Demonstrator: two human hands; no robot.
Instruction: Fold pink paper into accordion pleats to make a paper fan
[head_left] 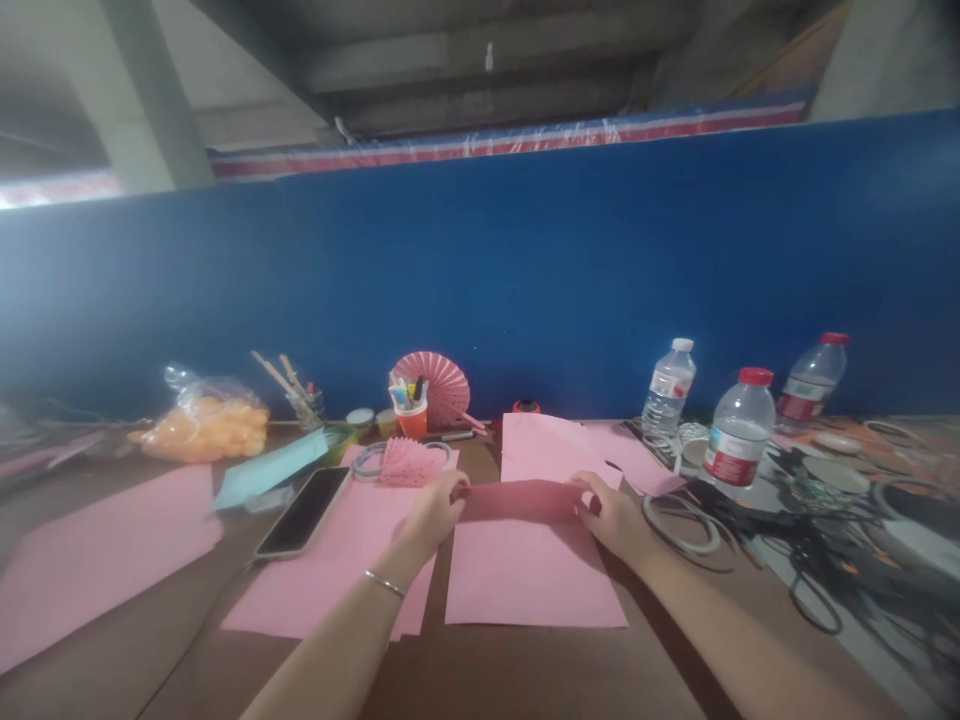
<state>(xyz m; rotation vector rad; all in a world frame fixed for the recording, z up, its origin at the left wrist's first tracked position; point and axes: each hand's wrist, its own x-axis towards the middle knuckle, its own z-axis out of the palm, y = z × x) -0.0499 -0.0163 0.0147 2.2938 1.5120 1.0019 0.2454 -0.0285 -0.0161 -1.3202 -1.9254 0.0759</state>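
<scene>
A pink sheet of paper [532,575] lies in front of me, its far edge raised and bent over toward me. At the left end of that raised edge, my left hand [439,508] pinches the paper between thumb and fingers. My right hand [611,512] grips the other end the same way. Behind it lies another pink sheet [536,440], partly covered. To the left, more pink sheets [322,580] lie under a smartphone [307,512] and a small pleated pink paper piece [409,462], which rests by a roll of tape [367,460].
A pink paper fan [439,385] stands behind an orange-and-white cup of pens [411,415]. At left are a bag of orange items [206,428] and a light-blue packet [271,468]. Water bottles [741,430], cables [814,580] and tape rolls crowd the right. A blue partition [480,270] closes the back.
</scene>
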